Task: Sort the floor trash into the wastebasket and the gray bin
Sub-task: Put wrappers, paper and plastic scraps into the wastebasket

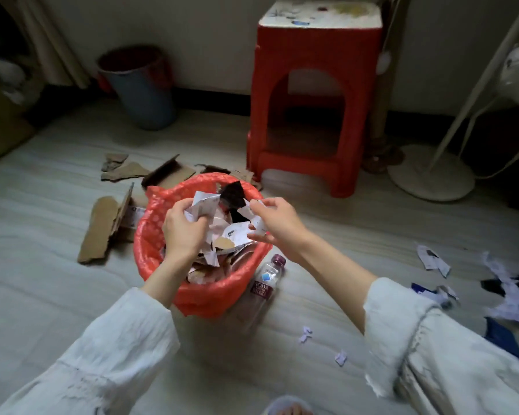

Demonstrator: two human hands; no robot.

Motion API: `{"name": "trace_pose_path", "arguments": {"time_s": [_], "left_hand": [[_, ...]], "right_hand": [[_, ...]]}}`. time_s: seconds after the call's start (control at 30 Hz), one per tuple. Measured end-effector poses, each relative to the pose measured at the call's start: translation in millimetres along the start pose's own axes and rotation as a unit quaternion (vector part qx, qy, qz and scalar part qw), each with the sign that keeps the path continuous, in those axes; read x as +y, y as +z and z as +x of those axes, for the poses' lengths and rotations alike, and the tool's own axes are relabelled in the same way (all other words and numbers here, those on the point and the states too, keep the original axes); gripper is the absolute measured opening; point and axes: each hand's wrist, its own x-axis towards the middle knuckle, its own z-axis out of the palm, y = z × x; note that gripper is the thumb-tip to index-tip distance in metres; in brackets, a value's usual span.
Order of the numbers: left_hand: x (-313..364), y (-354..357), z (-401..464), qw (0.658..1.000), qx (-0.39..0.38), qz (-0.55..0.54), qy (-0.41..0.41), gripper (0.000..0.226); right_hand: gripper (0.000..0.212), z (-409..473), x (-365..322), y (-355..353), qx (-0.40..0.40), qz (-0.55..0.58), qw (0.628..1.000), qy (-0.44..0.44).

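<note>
— Where do the hands sit?
— Both over the wastebasket (192,244): the left hand (184,232) grips crumpled paper (203,206) above its left half, and the right hand (274,224) pinches another scrap (256,220) above its right rim. More scraps lie in the basket beneath both grips.
— What's around them?
— Cardboard pieces (102,226) lie on the floor left of the left hand's grip and behind the basket. A bottle (265,283) lies below the right hand's grip, touching the basket's right side. Torn paper bits (504,292) lie well apart, to the right.
— Farther back?
— A stool (315,100) stands behind the right hand's grip, a fan base (430,176) to its right. The gray bin (141,85) stands far behind the left hand's grip, by the wall.
</note>
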Motion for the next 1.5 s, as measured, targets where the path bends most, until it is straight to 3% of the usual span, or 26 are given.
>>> {"name": "trace_pose_path", "arguments": {"time_s": [0.1,0.2,0.33,0.5,0.6,0.7,0.83,1.03,1.17,1.27,1.37,1.5], "left_hand": [[-12,-10,10,0.997,-0.060,-0.017,-0.053,0.061],[-16,-12,15,0.994,-0.096,0.005,-0.047,0.054],[-9,-7,-1,0.996,-0.088,0.015,0.015,0.038],[12,20,-49,0.979,-0.105,-0.006,0.174,0.027],[9,57,-74,0.955,-0.199,0.004,0.220,0.027],[-7,101,-100,0.911,-0.338,0.079,0.224,0.028],[-55,160,-137,0.842,-0.459,0.234,0.160,0.035],[-103,218,-160,0.855,-0.420,0.304,0.009,0.072],[-111,243,-177,0.858,-0.391,0.324,0.076,0.076],[-105,258,-196,0.845,-0.407,0.324,0.125,0.066],[-101,267,-206,0.824,-0.443,0.323,0.142,0.051],[-98,271,-202,0.841,-0.457,0.263,0.121,0.017]], "right_hand": [[0.057,8,0,19,-0.040,0.023,0.998,0.035],[0.064,13,3,20,-0.051,0.043,0.996,0.052],[0.056,5,7,-4,-0.033,0.001,0.998,0.052],[0.030,-26,33,-68,0.017,-0.066,0.996,0.064],[0.022,-39,62,-113,0.067,-0.083,0.990,0.096],[0.013,-46,96,-151,0.121,-0.065,0.983,0.124],[0.014,-48,154,-194,0.165,-0.098,0.967,0.166],[0.022,-39,236,-242,0.192,-0.120,0.946,0.232],[0.016,-37,260,-264,0.221,-0.086,0.937,0.255],[0.022,-33,271,-275,0.254,-0.086,0.927,0.262],[0.029,-27,266,-287,0.302,-0.222,0.899,0.224],[0.046,-9,243,-311,0.308,-0.475,0.818,0.103]]}}
